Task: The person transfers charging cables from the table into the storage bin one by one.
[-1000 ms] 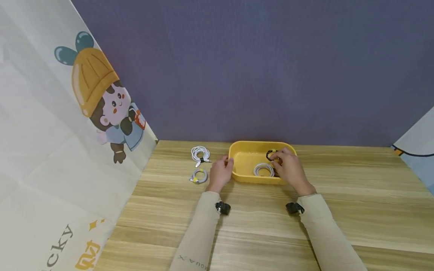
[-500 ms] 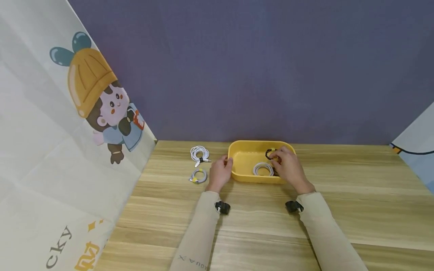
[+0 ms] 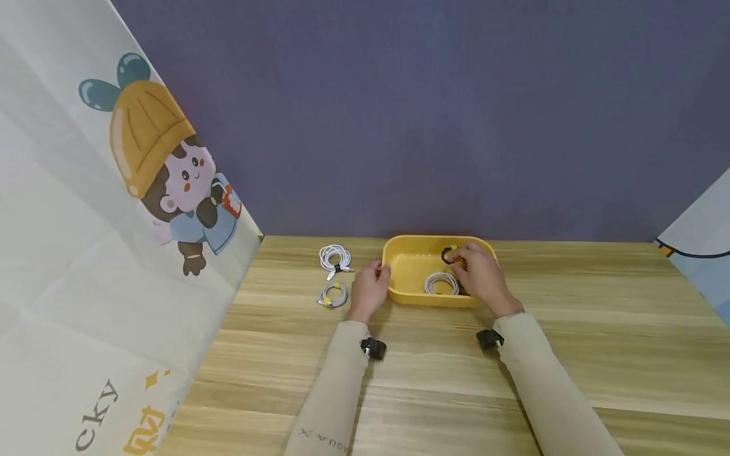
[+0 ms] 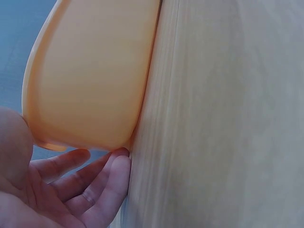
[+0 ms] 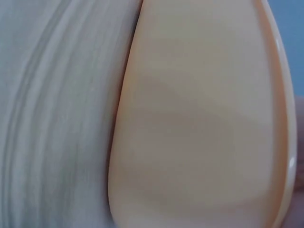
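A yellow plastic bin [image 3: 407,296] stands on the wooden table against the backdrop. At its left end my left hand [image 3: 369,292] grips the wall, thumb over the rim and fingers bent against the outside, as the left wrist view also shows. My right hand [image 3: 485,278] reaches over the bin's right part and pinches a small coiled black cable [image 3: 447,255] with a yellow tie [image 3: 453,247]. Below it in the bin lies a coiled white cable [image 3: 441,284]; another dark item beside this coil is mostly hidden by the right hand. The bin's wall fills the right wrist view.
Left of the bin, a larger white cable coil [image 3: 335,258] with a black tie lies on the table [image 3: 433,392]. Nearer to me is a grey cable coil [image 3: 333,295] with yellow ties. A dark blue panel [image 3: 433,120] rises right behind the bin.
My right hand has shifted slightly left and away from me inside the bin, and the black cable has moved with it. The left hand has kept its place on the bin.
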`<state>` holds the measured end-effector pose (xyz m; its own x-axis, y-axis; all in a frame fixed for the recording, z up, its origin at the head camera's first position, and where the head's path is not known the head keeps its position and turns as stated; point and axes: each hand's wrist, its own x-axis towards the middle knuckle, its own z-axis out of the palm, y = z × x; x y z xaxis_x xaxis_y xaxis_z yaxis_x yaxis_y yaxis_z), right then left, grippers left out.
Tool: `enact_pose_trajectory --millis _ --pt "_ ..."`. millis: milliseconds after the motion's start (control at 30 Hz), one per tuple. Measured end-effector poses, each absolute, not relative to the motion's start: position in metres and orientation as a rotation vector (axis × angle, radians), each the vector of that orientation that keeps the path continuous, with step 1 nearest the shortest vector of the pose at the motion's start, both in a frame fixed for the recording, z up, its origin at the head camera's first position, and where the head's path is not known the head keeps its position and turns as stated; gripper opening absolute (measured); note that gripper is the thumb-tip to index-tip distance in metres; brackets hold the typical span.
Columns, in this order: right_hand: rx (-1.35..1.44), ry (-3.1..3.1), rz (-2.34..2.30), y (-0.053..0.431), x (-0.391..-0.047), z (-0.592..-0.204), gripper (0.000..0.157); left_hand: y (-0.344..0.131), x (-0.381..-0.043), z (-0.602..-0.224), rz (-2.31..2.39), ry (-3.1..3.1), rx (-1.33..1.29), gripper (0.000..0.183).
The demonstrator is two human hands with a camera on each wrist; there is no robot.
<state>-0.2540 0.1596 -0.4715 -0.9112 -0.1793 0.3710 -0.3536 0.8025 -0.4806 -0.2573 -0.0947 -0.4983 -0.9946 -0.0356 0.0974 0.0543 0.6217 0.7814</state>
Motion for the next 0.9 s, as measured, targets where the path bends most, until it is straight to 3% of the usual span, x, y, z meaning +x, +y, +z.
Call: enact_pose_trajectory --millis 900 --pt "0.513 -2.848 0.793 0.177 -0.305 -0.467 0.014 -0.075 -0.279 -0.495 -1.341 -2.678 0.090 0.040"
